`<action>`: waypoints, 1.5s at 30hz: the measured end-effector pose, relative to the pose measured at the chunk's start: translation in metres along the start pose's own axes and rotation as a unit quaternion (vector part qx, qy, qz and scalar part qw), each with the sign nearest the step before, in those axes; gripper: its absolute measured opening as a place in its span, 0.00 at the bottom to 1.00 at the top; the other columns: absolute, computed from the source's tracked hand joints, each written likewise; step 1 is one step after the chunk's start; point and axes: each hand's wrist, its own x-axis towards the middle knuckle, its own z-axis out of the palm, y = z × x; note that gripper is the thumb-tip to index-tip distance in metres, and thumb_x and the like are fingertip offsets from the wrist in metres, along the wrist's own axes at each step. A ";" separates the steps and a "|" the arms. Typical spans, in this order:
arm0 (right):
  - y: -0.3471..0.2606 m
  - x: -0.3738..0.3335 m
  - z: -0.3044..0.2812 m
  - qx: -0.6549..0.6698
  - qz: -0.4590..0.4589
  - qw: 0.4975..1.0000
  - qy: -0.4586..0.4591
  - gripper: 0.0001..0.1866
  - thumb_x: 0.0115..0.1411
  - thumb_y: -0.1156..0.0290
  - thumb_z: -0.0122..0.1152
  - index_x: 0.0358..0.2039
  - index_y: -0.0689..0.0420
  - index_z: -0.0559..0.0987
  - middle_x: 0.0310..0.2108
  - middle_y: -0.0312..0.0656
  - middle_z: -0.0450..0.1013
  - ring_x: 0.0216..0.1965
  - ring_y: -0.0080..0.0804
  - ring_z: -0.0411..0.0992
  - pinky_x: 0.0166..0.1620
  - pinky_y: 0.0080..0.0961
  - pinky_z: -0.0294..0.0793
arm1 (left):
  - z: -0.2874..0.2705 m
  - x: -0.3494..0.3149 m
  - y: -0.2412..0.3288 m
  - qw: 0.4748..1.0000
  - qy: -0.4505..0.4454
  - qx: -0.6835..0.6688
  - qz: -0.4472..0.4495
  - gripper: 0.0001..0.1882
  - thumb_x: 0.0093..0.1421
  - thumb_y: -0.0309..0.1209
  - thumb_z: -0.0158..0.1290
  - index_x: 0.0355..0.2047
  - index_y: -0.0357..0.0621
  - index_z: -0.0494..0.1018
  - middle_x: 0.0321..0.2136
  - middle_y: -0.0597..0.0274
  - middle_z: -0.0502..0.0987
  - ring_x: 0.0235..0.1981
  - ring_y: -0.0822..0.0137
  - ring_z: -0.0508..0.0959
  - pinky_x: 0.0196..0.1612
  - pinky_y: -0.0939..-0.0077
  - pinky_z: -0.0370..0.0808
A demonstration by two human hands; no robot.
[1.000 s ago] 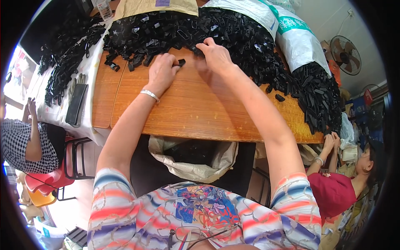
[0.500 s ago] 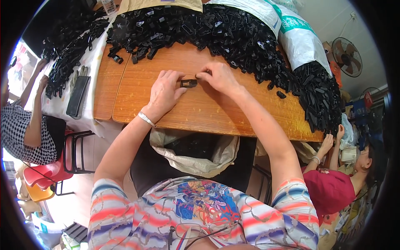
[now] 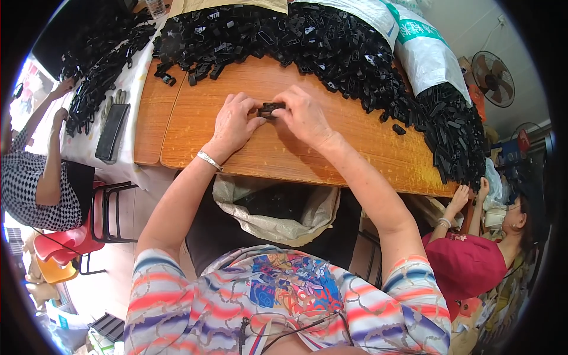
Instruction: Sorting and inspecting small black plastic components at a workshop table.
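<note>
Between my two hands, just above the brown wooden table, is a small black plastic part. My left hand pinches its left end between thumb and fingers. At its right end my right hand is closed, thumb and fingertips against the part. Whether a second small piece sits in the right fingers is hidden. Beyond my hands a big heap of loose black plastic parts curves along the far side of the table.
An open woven sack with dark contents rests at my lap. White sacks lie behind the heap. A long black case lies on the cloth-covered table at left. One person sits left, another right, both with hands at black parts.
My right hand has moved left and onto the black plastic part, where before there was a small gap. The left hand keeps its grip in nearly the same place.
</note>
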 end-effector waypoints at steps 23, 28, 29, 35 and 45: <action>-0.015 -0.042 -0.006 -0.004 0.024 0.992 -0.127 0.11 0.50 0.67 0.69 0.32 0.58 0.80 0.33 0.48 0.73 0.36 0.50 0.74 0.38 0.40 0.74 | -0.010 0.018 -0.018 0.964 -0.091 -0.170 -0.182 0.13 0.56 0.39 0.60 0.33 0.42 0.79 0.28 0.55 0.81 0.31 0.60 0.81 0.38 0.67 0.77; -0.059 -0.102 -0.029 0.050 -0.021 0.978 -0.199 0.14 0.49 0.67 0.70 0.36 0.56 0.79 0.34 0.44 0.73 0.34 0.47 0.75 0.35 0.38 0.75 | -0.036 0.048 -0.052 0.975 0.138 0.121 -0.123 0.16 0.56 0.33 0.61 0.43 0.44 0.74 0.36 0.55 0.75 0.41 0.56 0.77 0.45 0.64 0.75; -0.060 -0.108 -0.028 0.042 -0.041 0.976 -0.212 0.15 0.49 0.67 0.71 0.37 0.55 0.80 0.34 0.43 0.73 0.34 0.47 0.75 0.34 0.38 0.76 | -0.034 0.052 -0.063 0.969 0.151 0.163 -0.108 0.16 0.55 0.32 0.61 0.44 0.44 0.73 0.37 0.55 0.75 0.42 0.54 0.77 0.46 0.63 0.74; -0.039 -0.066 -0.029 0.067 -0.061 0.982 -0.167 0.11 0.53 0.64 0.67 0.32 0.57 0.80 0.33 0.45 0.74 0.34 0.47 0.75 0.37 0.38 0.75 | -0.026 0.060 -0.085 0.968 0.111 0.187 -0.126 0.12 0.57 0.30 0.58 0.41 0.45 0.75 0.39 0.54 0.76 0.42 0.52 0.78 0.44 0.60 0.75; 0.091 0.061 -0.014 -0.236 0.045 0.971 0.003 0.10 0.58 0.75 0.53 0.38 0.57 0.80 0.38 0.53 0.72 0.35 0.54 0.76 0.38 0.43 0.77 | -0.009 0.016 -0.013 0.995 0.023 -0.062 -0.078 0.07 0.59 0.26 0.55 0.36 0.36 0.77 0.32 0.51 0.79 0.33 0.57 0.80 0.38 0.68 0.76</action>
